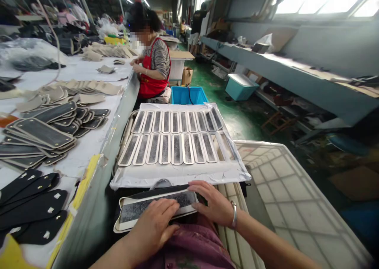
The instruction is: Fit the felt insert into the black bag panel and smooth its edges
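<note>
A long pale panel with a speckled dark-grey strip (139, 211) lies across my lap, over a black piece whose edge shows behind it. My left hand (156, 218) rests on the strip near its middle, fingers stretched flat and the thumb along the near edge. At the right end, my right hand (211, 202), with a bangle at the wrist, spans the panel between thumb and fingers. Just beyond is a white-covered board (177, 175) bearing two rows of pale-framed grey strips (177, 148). At the front row's right end, a pale frame (227, 145) shows a light middle.
At left, a white-topped table (89, 150) carries stacked grey panels (44, 132), black pieces (35, 209) and beige pieces (89, 86). A white crate (284, 190) stands at right, a blue bin (189, 95) beyond the board. A person in a red apron (154, 73) sits ahead.
</note>
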### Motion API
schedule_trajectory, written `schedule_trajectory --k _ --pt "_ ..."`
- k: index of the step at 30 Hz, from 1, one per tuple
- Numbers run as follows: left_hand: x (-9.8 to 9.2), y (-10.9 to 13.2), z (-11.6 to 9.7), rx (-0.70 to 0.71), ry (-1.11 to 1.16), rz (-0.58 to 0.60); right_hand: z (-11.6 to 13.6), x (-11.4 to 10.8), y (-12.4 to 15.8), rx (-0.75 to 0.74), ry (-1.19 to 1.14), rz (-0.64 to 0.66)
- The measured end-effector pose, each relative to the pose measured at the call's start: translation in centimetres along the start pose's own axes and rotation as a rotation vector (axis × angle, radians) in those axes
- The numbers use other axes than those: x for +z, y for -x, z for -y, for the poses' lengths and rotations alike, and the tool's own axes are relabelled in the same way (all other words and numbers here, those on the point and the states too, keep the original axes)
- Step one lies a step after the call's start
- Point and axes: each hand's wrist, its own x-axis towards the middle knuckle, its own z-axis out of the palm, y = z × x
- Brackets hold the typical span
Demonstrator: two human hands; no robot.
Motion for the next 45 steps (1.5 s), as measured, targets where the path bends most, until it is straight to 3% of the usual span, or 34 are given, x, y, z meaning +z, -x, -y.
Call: schedule_trajectory --k 3,7,13,20,22,25,27,34,41,45 --pt "1.8 -0.6 -2.3 -0.078 0.055 -0.078 0.0 2.6 4.0 0.013 0.022 -0.195" --pt "2.4 -0.8 -3.3 -0.129 0.043 -0.132 -0.2 5.2 5.0 0.004 0.021 -0.379" --pt "2.0 -2.0 -4.7 -0.31 -0.055 -0.055 0.8 6.1 4.2 0.061 0.144 -0.436" --pt "2.0 -3.6 -4.9 -0.431 -0.147 -0.012 1.7 7.2 2.4 0.292 0.263 -0.492" --pt "2.1 -3.7 -4.8 -0.447 -0.143 -0.005 2.2 7.2 2.8 0.205 0.393 -0.487" --pt "2.1 -3.1 -4.6 -0.467 -0.08 -0.078 2.9 7.9 4.2 -0.104 0.578 -0.401" --pt "1.7 -2.1 -4.2 -0.433 -0.051 -0.122 3.1 8.7 4.9 -0.223 0.663 -0.347" --pt "-0.4 3.7 -2.2 -0.414 -0.085 -0.165 3.3 11.0 4.3 -0.231 0.793 -0.373" --pt "0.0 3.7 -2.2 -0.524 -0.169 -0.246 5.4 13.0 1.7 -0.309 0.763 -0.405" --pt "-0.2 5.1 -1.5 -0.556 -0.148 -0.33 6.0 13.7 0.9 -0.353 0.757 -0.378"
